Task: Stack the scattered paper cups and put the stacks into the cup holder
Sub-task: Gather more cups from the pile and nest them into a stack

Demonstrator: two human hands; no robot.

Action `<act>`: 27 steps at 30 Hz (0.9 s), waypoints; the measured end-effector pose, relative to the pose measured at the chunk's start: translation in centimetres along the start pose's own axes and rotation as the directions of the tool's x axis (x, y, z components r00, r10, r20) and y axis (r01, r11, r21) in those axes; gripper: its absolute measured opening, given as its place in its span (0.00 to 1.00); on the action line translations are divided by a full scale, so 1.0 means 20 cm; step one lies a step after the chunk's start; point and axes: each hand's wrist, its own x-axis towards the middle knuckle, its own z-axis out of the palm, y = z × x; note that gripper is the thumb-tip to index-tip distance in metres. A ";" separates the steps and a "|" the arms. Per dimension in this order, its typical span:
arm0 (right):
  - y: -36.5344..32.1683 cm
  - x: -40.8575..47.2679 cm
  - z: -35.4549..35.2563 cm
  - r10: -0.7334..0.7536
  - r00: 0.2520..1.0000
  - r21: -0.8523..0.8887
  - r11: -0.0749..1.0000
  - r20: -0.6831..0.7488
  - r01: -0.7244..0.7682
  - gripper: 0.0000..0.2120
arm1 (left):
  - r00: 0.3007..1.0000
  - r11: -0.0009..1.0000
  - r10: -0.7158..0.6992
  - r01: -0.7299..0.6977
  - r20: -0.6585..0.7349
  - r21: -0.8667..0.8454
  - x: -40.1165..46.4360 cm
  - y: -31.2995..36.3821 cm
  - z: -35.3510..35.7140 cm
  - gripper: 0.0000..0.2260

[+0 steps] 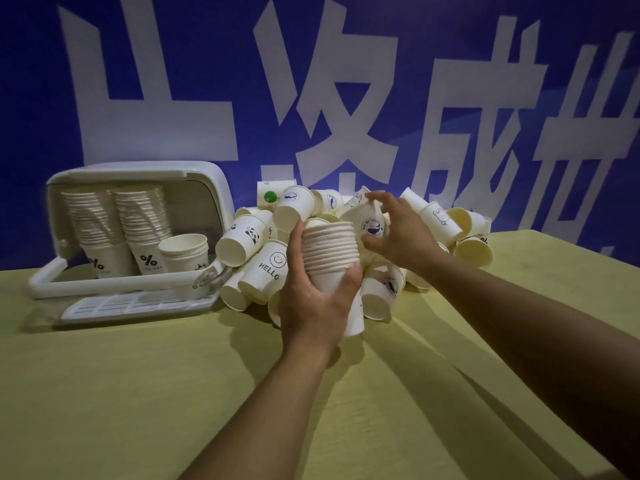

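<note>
My left hand (313, 299) grips a tall stack of white paper cups (329, 251), held upright above the table in front of the pile. My right hand (398, 233) holds a single cup with a blue whale print (367, 220), tilted just to the right of the stack's top rim. Behind both hands lies a heap of scattered paper cups (256, 244) with panda, smiley and rabbit prints. At the left stands the white cup holder (138, 171), its lid up, with two tall stacks (138, 216) and a short stack (185, 251) inside.
The holder's slatted white tray (138, 304) sticks out toward me on the yellow-green table (138, 393). A blue wall with large white characters (311, 98) rises right behind the pile. The table's right edge (588, 233) runs past the heap.
</note>
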 end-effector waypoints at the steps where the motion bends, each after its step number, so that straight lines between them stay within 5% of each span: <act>1: -0.01 0.00 -0.03 -0.005 0.999 0.045 0.999 -0.045 0.007 0.35 | 1.000 1.000 0.001 -0.001 0.026 -0.002 0.00 0.00 0.00 0.40; 4: -0.07 -0.02 -0.14 0.001 0.991 0.230 0.973 -0.134 0.030 0.35 | 0.989 1.000 0.008 -0.007 0.146 -0.008 -0.02 0.00 0.00 0.41; 8: -0.21 -0.10 -0.26 0.048 0.996 0.449 0.894 -0.079 -0.008 0.34 | 0.954 0.997 0.055 -0.070 0.295 0.040 -0.05 0.02 0.01 0.43; 13: -0.29 -0.26 -0.23 -0.004 0.996 0.462 0.886 0.087 -0.037 0.27 | 0.961 0.996 0.065 -0.077 0.270 0.035 -0.05 0.01 0.01 0.49; 16: -0.29 -0.32 -0.20 -0.008 0.994 0.492 0.869 0.109 -0.047 0.14 | 0.977 0.994 0.064 -0.080 0.201 0.073 -0.05 0.02 0.00 0.50; 20: -0.25 -0.35 -0.15 -0.002 0.994 0.422 0.906 0.110 -0.045 0.11 | 0.992 0.984 0.101 -0.111 0.074 0.140 -0.03 0.03 -0.02 0.47; 23: -0.19 -0.34 -0.11 0.137 0.990 0.332 0.933 0.037 -0.142 0.15 | 0.997 0.991 0.078 -0.075 -0.021 0.115 -0.02 0.03 -0.03 0.45; 27: -0.07 -0.34 -0.01 0.328 0.942 -0.031 0.945 0.068 -0.327 0.28 | 0.996 0.994 0.038 -0.030 -0.077 0.103 0.00 0.02 -0.05 0.44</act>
